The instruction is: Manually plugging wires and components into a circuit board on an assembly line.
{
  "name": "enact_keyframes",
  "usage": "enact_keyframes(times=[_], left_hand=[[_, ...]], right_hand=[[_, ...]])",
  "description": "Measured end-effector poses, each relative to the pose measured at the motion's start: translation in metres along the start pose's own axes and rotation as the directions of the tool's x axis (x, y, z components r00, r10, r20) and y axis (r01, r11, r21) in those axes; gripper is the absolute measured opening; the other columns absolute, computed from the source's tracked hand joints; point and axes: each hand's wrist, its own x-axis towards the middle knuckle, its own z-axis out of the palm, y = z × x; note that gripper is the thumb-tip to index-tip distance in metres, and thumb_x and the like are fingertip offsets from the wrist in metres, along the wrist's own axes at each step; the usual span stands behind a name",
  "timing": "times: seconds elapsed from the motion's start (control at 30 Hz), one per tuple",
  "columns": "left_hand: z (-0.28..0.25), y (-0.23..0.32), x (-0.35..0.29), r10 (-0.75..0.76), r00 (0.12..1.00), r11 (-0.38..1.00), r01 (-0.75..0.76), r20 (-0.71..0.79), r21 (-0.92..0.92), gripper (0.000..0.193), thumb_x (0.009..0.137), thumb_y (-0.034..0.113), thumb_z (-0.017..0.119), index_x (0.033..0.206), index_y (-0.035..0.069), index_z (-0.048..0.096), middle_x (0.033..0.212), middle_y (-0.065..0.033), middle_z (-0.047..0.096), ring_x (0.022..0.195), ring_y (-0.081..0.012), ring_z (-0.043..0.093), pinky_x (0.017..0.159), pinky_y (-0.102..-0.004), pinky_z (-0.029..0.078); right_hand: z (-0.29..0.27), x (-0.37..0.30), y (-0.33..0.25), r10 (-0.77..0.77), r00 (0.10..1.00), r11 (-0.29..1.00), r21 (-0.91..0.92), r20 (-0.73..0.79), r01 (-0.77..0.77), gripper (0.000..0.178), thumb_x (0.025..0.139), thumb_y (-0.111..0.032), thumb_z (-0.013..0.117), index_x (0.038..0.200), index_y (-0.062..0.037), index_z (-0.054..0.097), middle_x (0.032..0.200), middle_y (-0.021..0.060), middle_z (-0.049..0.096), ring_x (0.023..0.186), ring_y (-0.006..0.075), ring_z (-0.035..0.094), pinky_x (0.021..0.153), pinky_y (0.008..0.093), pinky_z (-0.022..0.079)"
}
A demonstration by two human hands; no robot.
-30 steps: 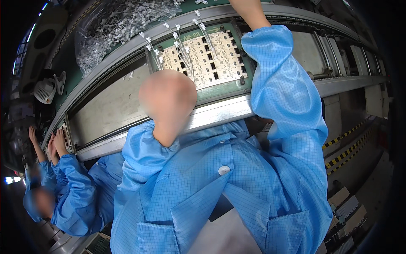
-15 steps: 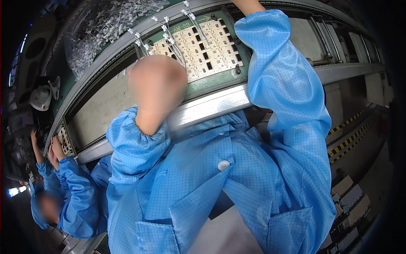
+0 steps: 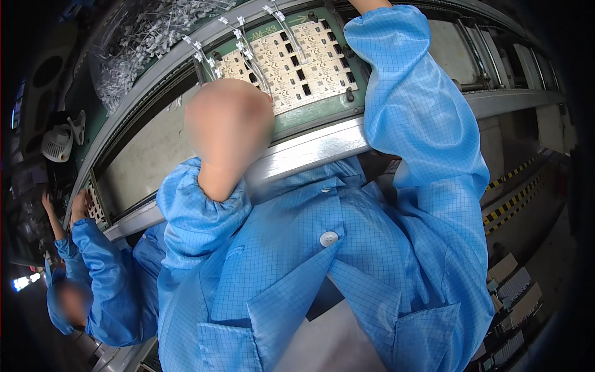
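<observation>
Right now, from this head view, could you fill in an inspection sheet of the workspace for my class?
Surface: green rectangular pallet on a conveyor with silver metal rails.
Job's things: cream circuit boards with black components, in rows on the pallet.
Clutter: clear plastic bag of white connectors beyond the far rail.
Hands: left hand blurred, overlapping the pallet's near-left part; grip and contact unclear. Right hand out of frame; bare wrist at the upper edge.
Cables: thin leads with white plugs lying across boards and the pallet's far edge.
Surroundings: co-worker in blue at left; black-and-yellow striped bands at right.
</observation>
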Motion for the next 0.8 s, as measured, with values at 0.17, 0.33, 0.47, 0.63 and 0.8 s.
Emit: enact_keyframes(times=[0.17,0.33,0.47,0.63,0.8], left_hand=[[0.011,0.004,-0.023,0.121,0.981,0.987,-0.103,-0.152,0.123,0.011,0.081,0.013,0.071,0.091,0.015,0.075,0.098,0.0036,0.066,0.107,-0.0251,0.053,0.096,-0.0503,0.032],[0.011,0.002,-0.027,0.186,0.966,0.969,-0.15,-0.18,0.196,0.015,0.081,0.015,0.071,0.096,0.017,0.074,0.102,0.0053,0.065,0.107,-0.0244,0.053,0.095,-0.0508,0.032],[0.015,0.0,-0.021,0.205,0.958,0.966,-0.165,-0.2,0.199,0.011,0.082,0.017,0.071,0.093,0.017,0.07,0.103,0.0054,0.065,0.107,-0.0246,0.053,0.094,-0.0501,0.033],[0.013,-0.002,-0.011,0.171,0.975,0.981,-0.157,-0.141,0.111,0.009,0.082,0.016,0.071,0.089,0.015,0.068,0.098,0.0015,0.063,0.105,-0.0265,0.053,0.092,-0.049,0.034],[0.012,-0.001,-0.008,0.21,0.969,0.972,-0.192,-0.128,0.137,0.008,0.081,0.014,0.07,0.089,0.012,0.067,0.096,-0.0007,0.062,0.104,-0.0275,0.053,0.091,-0.0492,0.034]], right_hand=[[-0.002,0.002,-0.004,0.002,1.0,1.0,-0.012,-0.007,-0.002,0.025,0.09,-0.02,0.073,0.084,-0.0001,0.059,0.062,0.0051,0.059,0.057,0.0095,0.053,0.053,0.0279,0.042],[-0.001,0.001,0.002,-0.007,1.0,0.999,-0.045,-0.022,0.006,0.025,0.089,-0.021,0.074,0.084,-0.001,0.059,0.062,0.0046,0.059,0.056,0.0089,0.053,0.053,0.0272,0.042],[0.003,-0.002,0.006,-0.002,1.0,0.999,-0.052,-0.006,0.002,0.024,0.089,-0.021,0.074,0.083,-0.0023,0.059,0.061,0.0041,0.058,0.055,0.0087,0.054,0.052,0.0269,0.042],[0.007,-0.002,0.012,-0.029,1.0,0.997,-0.067,0.0,0.029,0.024,0.089,-0.021,0.074,0.084,-0.0026,0.059,0.06,0.0045,0.058,0.055,0.0091,0.055,0.052,0.0273,0.043],[0.006,-0.002,0.016,-0.013,1.0,0.997,-0.076,-0.004,0.013,0.024,0.089,-0.021,0.074,0.084,-0.0025,0.059,0.061,0.0051,0.059,0.055,0.0099,0.056,0.053,0.0274,0.044]])
